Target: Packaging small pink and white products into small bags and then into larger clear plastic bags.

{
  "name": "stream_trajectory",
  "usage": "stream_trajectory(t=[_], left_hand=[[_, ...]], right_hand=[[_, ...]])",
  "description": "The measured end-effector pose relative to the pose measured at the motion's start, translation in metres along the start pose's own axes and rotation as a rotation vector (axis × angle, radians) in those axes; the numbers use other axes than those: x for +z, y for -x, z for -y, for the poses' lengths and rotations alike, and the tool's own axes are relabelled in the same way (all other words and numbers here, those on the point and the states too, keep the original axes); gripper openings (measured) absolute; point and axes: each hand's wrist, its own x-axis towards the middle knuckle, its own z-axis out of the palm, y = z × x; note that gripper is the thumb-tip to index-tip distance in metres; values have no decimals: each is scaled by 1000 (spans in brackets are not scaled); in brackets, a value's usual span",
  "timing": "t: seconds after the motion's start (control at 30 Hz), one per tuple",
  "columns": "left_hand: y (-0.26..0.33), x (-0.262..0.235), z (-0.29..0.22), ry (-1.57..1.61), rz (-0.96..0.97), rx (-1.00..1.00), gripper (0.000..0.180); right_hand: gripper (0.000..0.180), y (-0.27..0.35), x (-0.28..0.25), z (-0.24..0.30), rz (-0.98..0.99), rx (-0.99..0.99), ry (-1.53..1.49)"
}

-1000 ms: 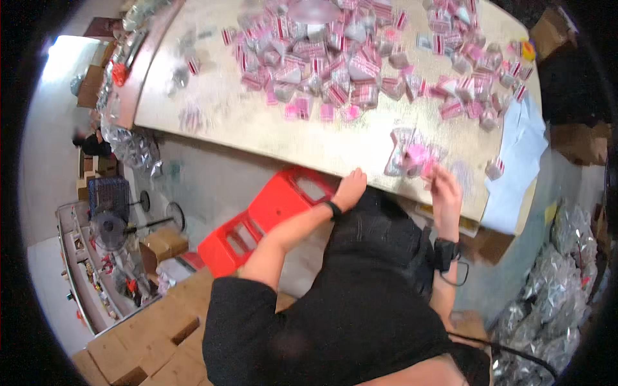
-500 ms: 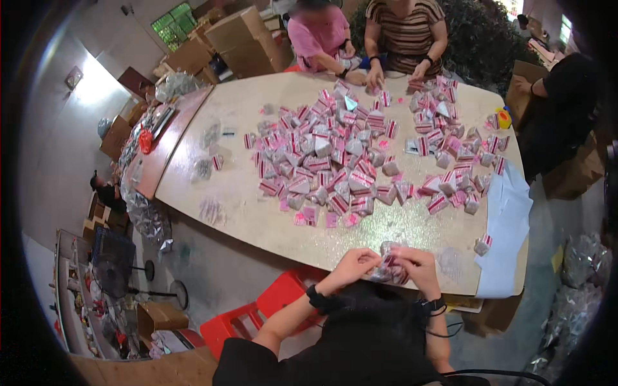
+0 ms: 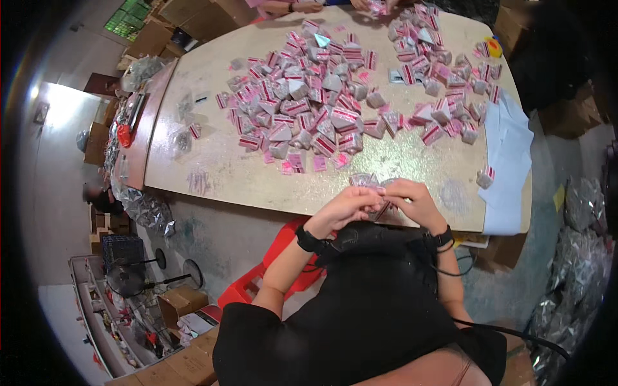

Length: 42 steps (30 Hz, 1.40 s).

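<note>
My left hand (image 3: 351,207) and my right hand (image 3: 413,202) meet at the near edge of the table. Both are closed, thumbs and fingertips pinching a small clear plastic packet (image 3: 381,192) with pinkish print between them. Fingers cover most of it. Just beyond my left fingers lies another clear packet (image 3: 362,179), resting on the tabletop. Farther off spreads a big heap of small bulging packets (image 3: 296,106), each with a pink, dark red and white striped band. A smaller group of the same packets (image 3: 441,112) lies to the right.
The pale table (image 3: 257,186) carries a white sheet (image 3: 505,167) along its right edge and a yellow toy duck (image 3: 493,47) at the far right. A red plastic chair (image 3: 277,264) stands left of me. Two people's hands are at the far edge.
The view has tipped down, so the table sits higher in the picture. My hands have drawn closer together, with their fingertips now meeting at the packet.
</note>
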Motion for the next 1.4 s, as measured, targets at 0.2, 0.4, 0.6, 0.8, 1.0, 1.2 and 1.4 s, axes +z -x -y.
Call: stream_trajectory(t=[0.2,0.4,0.6,0.8,1.0,1.2,1.4], left_hand=[[-4,3,10,-44,-80,88,13],[-6,2,32,-239,-268,250,13],[-19,3,19,26,-326,188,14],[-44,-11,29,692,97,-233,20],[-45,-22,26,721,399,-393,21],[-43,-21,19,826,321,-410,15],[-36,-12,16,1044,366,-456,14]], right_hand=[[17,-3,-1,-10,98,35,25],[17,-10,-2,-16,212,47,88],[17,-7,6,-18,127,168,147],[16,-8,2,-17,-3,246,112],[17,-10,-6,-19,143,286,107],[26,3,-1,-38,130,248,-232],[10,6,4,-42,65,215,-234]])
